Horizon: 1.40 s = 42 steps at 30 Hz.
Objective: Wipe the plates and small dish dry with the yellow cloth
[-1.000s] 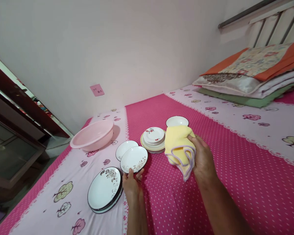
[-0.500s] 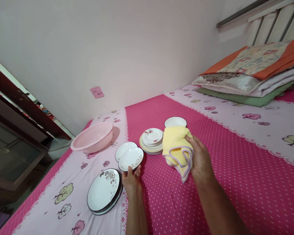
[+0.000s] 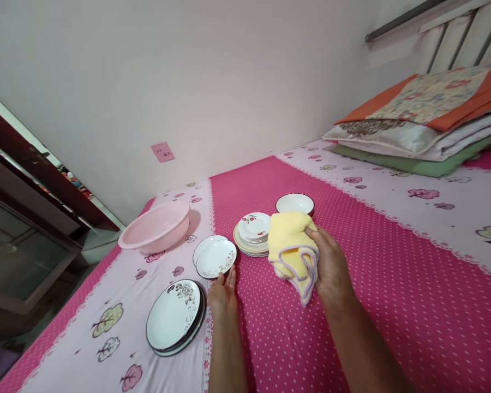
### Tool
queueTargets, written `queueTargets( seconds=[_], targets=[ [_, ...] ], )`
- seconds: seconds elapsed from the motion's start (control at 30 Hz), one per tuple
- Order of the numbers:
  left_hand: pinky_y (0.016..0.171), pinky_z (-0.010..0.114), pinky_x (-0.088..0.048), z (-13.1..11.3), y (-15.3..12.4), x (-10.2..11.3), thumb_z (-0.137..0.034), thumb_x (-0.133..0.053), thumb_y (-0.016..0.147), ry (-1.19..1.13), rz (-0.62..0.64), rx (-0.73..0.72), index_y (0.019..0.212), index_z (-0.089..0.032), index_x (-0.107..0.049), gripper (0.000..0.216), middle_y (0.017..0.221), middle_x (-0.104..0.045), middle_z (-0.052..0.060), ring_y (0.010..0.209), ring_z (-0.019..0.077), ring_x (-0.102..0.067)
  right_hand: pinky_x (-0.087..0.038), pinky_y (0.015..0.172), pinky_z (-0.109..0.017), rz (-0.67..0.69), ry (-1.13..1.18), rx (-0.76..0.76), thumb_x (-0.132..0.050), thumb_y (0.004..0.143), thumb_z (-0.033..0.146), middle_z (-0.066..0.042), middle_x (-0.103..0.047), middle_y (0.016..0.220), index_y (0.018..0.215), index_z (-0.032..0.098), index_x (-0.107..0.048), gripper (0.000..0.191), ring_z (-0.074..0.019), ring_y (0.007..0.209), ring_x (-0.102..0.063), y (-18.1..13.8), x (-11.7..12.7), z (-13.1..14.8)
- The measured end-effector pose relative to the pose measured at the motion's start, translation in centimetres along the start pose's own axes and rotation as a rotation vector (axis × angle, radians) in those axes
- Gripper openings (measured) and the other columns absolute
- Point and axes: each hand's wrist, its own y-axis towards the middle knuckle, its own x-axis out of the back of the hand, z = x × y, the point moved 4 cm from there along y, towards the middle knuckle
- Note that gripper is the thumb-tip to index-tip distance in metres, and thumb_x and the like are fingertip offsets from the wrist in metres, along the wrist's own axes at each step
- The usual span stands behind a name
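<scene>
My right hand (image 3: 333,262) is closed around a bunched yellow cloth (image 3: 292,237) with a purple edge, held above the bed. With my left hand (image 3: 224,292) I grip the near rim of a small white plate (image 3: 216,258) with a dark edge and brown flowers. This plate overlaps another small white plate (image 3: 202,245), largely covered by it. Nearer me is a stack of larger dark-rimmed plates (image 3: 174,316). Behind the hands stands a pile of small plates (image 3: 254,225) with red flowers on wider yellow-rimmed plates (image 3: 249,249). White dark-rimmed bowls (image 3: 294,203) sit behind the cloth, partly hidden.
A pink plastic basin (image 3: 155,226) rests near the bed's left side. Folded bedding (image 3: 417,125) is piled at the back right, below a headboard (image 3: 462,41). A pink note (image 3: 162,152) is stuck to the wall. The patterned bedsheet (image 3: 376,305) lies under everything.
The small plate in my left hand has moved slightly left and away, farther over the other small plate. My thumb has slid back to its rim. The cloth has shifted slightly left.
</scene>
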Motion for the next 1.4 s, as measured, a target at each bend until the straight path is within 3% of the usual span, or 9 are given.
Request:
queueTargets(
  seconds=[0.23, 0.5, 0.77, 0.97, 1.17, 1.4],
  targets=[
    [0.085, 0.041, -0.063, -0.3, 1.1, -0.1, -0.032, -0.066, 0.099, -0.029, 0.022, 0.03, 0.131, -0.018, -0.063, 0.035, 0.129, -0.067, 0.011, 0.105, 0.0228, -0.071, -0.044, 0.056, -0.026, 0.016, 0.02, -0.002, -0.082, 0.065, 0.039, 0.004, -0.067, 0.074, 0.086, 0.021, -0.075, 0.028, -0.0152, 0.064, -0.057, -0.2, -0.4, -0.4],
    [0.081, 0.024, -0.063, -0.1, 1.0, -0.2, -0.001, -0.053, 0.097, 0.022, 0.068, 0.055, 0.116, -0.012, -0.066, 0.026, 0.105, -0.075, 0.015, 0.095, 0.018, -0.076, -0.046, 0.059, -0.028, 0.037, -0.007, 0.014, -0.079, 0.067, 0.038, 0.002, -0.072, 0.078, 0.085, 0.022, -0.077, 0.024, -0.0172, 0.068, -0.059, -0.3, -0.6, -0.4],
    [0.086, 0.028, -0.061, -0.3, 0.6, -0.6, -0.003, -0.054, 0.095, 0.102, 0.111, -0.064, 0.126, -0.017, -0.06, 0.034, 0.105, -0.075, 0.014, 0.092, 0.0175, -0.077, -0.046, 0.057, -0.028, 0.031, -0.007, -0.004, -0.079, 0.066, 0.038, 0.002, -0.071, 0.076, 0.084, 0.022, -0.076, 0.025, -0.0172, 0.065, -0.059, -0.4, -0.7, -0.4],
    [0.072, 0.028, -0.061, -0.1, 1.1, -1.1, -0.01, -0.069, 0.087, 0.21, 0.162, -0.07, 0.136, -0.026, -0.057, 0.053, 0.108, -0.072, 0.007, 0.081, 0.0181, -0.075, -0.046, 0.057, -0.029, 0.063, -0.014, -0.019, -0.076, 0.067, 0.04, 0.001, -0.07, 0.075, 0.086, 0.021, -0.074, 0.026, -0.0179, 0.064, -0.059, -0.7, -1.2, -0.5],
    [0.087, 0.034, -0.061, 0.2, 1.1, -1.1, -0.014, -0.062, 0.093, 0.161, 0.191, -0.03, 0.139, -0.028, -0.05, 0.049, 0.119, -0.069, 0.011, 0.096, 0.0193, -0.074, -0.047, 0.059, -0.031, 0.074, -0.034, -0.028, -0.077, 0.068, 0.042, 0.0, -0.071, 0.077, 0.09, 0.02, -0.075, 0.03, -0.0196, 0.066, -0.062, -0.8, -1.4, -0.8],
    [0.09, 0.035, -0.061, -0.3, 0.9, -1.2, -0.015, -0.061, 0.094, 0.136, 0.179, -0.03, 0.132, -0.02, -0.054, 0.039, 0.116, -0.07, 0.014, 0.104, 0.0212, -0.073, -0.045, 0.057, -0.029, 0.065, -0.026, -0.045, -0.077, 0.067, 0.041, 0.002, -0.067, 0.073, 0.086, 0.02, -0.073, 0.028, -0.0172, 0.063, -0.057, -0.8, -1.3, -1.1]
  ],
)
